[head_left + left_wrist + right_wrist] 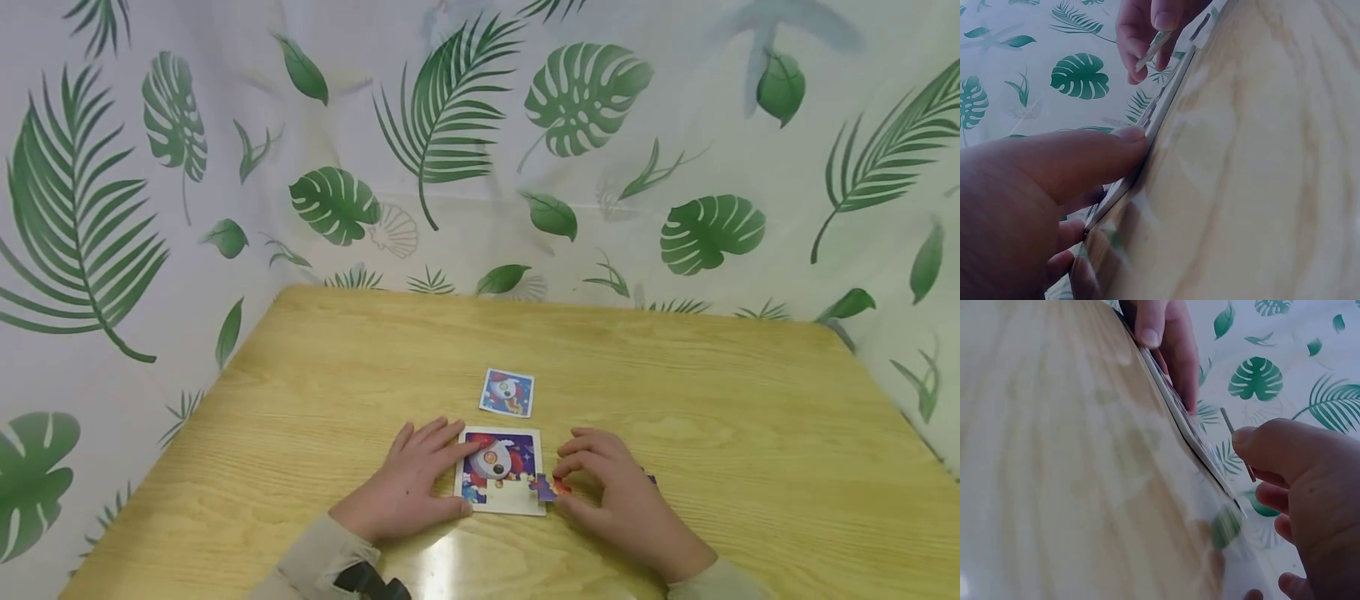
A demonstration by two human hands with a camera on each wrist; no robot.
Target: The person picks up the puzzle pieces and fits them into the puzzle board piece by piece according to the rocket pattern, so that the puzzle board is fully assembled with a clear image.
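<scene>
A square jigsaw puzzle board [510, 501] lies on the table, its upper part filled with a cartoon picture and its lower part showing bare backing. My left hand [416, 487] rests along the board's left side, fingers extended. Its index finger lies over the picture and its thumb touches the lower left corner. Between thumb and fingers, my right hand [622, 496] pinches a purple and red puzzle piece [546, 487] at the board's right edge. The right wrist view shows that piece [1227, 420] edge-on, raised above the board.
Just beyond the board lies a small picture card [507, 393] with a similar cartoon. Part of a dark piece [652, 479] shows beside the right hand, mostly hidden by it. A leaf-patterned curtain [480, 242] borders the back and sides of the wooden table [360, 358].
</scene>
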